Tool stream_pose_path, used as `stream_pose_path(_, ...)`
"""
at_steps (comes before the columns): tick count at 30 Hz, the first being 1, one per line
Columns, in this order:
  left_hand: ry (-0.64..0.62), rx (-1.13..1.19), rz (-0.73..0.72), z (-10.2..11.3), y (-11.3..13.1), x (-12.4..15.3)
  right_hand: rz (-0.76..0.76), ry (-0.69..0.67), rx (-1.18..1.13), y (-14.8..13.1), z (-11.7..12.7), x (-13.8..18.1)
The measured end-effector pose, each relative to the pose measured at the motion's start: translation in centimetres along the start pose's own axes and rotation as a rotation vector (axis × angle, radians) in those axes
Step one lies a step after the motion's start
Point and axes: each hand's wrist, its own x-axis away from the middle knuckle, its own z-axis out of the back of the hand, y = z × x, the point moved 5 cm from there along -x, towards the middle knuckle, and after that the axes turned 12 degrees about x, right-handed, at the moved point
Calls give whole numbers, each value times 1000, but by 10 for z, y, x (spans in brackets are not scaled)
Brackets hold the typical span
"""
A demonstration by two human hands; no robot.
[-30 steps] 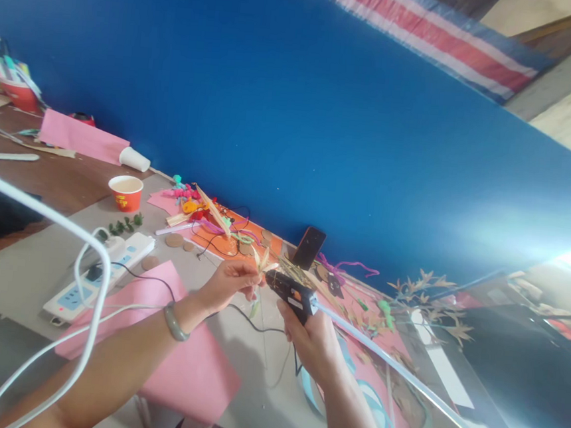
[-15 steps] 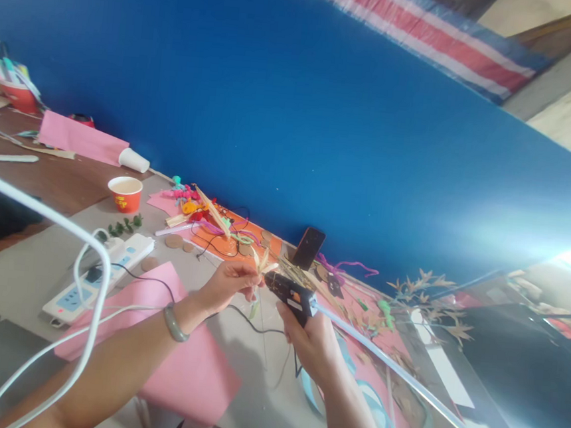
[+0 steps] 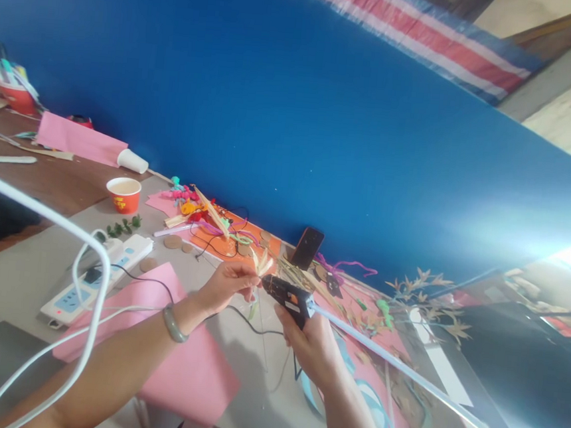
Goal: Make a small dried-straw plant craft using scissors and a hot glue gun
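My left hand (image 3: 229,282) pinches a small pale dried leaf sprig (image 3: 262,263) just above the table, fingers closed on its stem. A grey bangle (image 3: 174,323) sits on that wrist. My right hand (image 3: 311,343) grips a black hot glue gun (image 3: 287,296), whose nozzle points left and meets the sprig. A long clear glue stick (image 3: 402,371) runs out of the gun's back toward the lower right. The gun's thin black cord (image 3: 250,323) trails down across the table.
A pink paper sheet (image 3: 187,365) lies under my arms. At the left are a white power strip (image 3: 98,271), a red paper cup (image 3: 124,194), a fallen white cup (image 3: 133,160) and a thick white cable (image 3: 92,304). A black phone (image 3: 307,248) leans on the blue wall. Craft scraps and dried leaves (image 3: 428,300) lie around.
Both hands, the sprig and the glue gun have shifted very slightly up and left. The grips are the same.
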Motion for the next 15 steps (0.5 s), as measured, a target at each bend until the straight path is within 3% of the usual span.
stream_pose_path(8, 5, 12, 4, 0, -1, 0, -4, 3, -81, 1, -4, -4)
stream_pose_path(15, 45, 28, 20, 4, -3, -1, -93, 86, -387, 14, 1, -11)
